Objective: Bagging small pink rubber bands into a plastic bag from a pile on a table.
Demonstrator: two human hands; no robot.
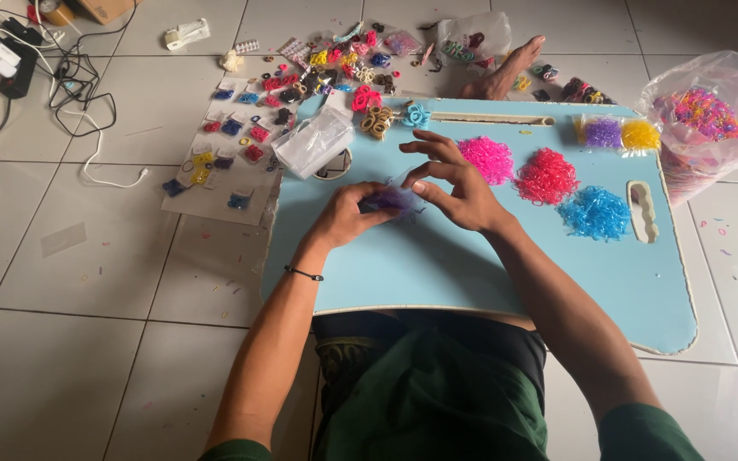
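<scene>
A: Okay, hands first. What's the left hand point(345, 215) doing?

B: Centre of the frame, over the light blue surface point(471, 265). Its fingers are curled closed around a small purple clump of rubber bands point(393, 200). Black band on that wrist.

A: Right hand point(459, 183)?

B: Just right of the clump, touching it. Thumb and forefinger pinched onto the clump's right edge, the other fingers spread loosely and lifted. So both hands have hold of the same purple clump, which sits just above the surface at mid-frame.

A: Other things on the surface?

B: Three loose heaps to the right of the hands: a pink pile point(487, 158) nearest, a red-pink pile point(546, 177) beside it, a blue pile point(595, 212) lower right. Further right, small bags of purple bands point(603, 132) and yellow bands point(641, 134) at the upper edge. A clear plastic packet point(313, 141) lies at the surface's upper left corner.

A: Floor?

B: White tiles. Upper left of centre, a sheet with small packed items point(219, 162) and a scatter of colourful hair ties point(335, 72). Far upper left, a tangle of cables with a power strip point(19, 64). Upper right, a big clear bag of mixed bands point(706, 119). A bare foot point(506, 72) shows at the top, beyond the surface.
</scene>
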